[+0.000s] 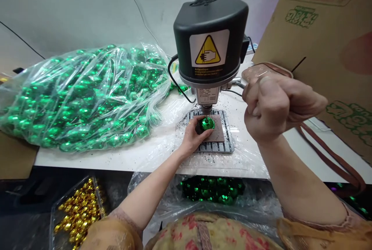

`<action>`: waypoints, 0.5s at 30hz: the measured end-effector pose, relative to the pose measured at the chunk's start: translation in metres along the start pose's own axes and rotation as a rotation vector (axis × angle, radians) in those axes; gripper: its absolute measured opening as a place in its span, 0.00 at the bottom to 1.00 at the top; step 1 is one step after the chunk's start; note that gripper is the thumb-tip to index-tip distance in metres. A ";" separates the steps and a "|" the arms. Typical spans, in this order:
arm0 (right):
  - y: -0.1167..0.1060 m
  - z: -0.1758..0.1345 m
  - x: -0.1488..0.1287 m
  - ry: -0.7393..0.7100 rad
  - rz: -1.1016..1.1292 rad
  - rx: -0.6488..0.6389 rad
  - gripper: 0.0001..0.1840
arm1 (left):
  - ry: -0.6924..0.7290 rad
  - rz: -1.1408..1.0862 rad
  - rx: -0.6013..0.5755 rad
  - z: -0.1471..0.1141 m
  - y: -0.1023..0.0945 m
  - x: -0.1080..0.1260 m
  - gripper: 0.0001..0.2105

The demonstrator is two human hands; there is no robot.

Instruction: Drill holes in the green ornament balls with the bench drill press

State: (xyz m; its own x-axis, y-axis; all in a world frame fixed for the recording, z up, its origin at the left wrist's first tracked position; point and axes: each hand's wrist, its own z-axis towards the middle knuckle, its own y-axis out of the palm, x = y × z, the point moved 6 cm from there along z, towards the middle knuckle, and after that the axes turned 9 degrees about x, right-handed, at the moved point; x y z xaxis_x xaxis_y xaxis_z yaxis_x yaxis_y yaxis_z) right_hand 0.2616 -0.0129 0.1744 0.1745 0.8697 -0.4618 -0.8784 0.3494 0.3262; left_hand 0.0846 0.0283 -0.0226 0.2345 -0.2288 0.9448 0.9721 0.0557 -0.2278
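Left hand (pixel 191 135) clamps fingers on ball (pixel 208 124), under drill (pixel 211 19), near table's (pixel 84 161) front edge, right hand (pixel 277 105) clenches fingers around lever (pixel 239 84)

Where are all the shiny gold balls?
In the head view, the gold balls are in a clear box at the lower left, below the big bag of green balls and left of the person's left arm.

Held ball (pixel 208 124) metallic green; drill housing (pixel 210 16) black; baubles (pixel 80 205) gold.
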 end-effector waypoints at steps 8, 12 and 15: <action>-0.002 -0.007 0.004 -0.179 0.141 0.100 0.29 | 0.005 -0.017 -0.006 -0.001 0.001 0.001 0.25; -0.002 -0.011 0.001 -0.280 0.174 0.117 0.28 | 0.008 -0.014 -0.011 0.000 0.001 -0.001 0.25; -0.001 -0.012 0.002 -0.301 0.177 0.089 0.27 | 0.011 -0.007 -0.014 0.000 0.001 -0.002 0.25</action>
State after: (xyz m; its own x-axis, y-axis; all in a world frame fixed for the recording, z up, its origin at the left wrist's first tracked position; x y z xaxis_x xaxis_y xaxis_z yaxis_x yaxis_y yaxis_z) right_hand 0.2577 -0.0158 0.1629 0.1581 0.9785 -0.1326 -0.8666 0.2018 0.4563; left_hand 0.0856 0.0283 -0.0245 0.2277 -0.2400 0.9437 0.9736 0.0406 -0.2246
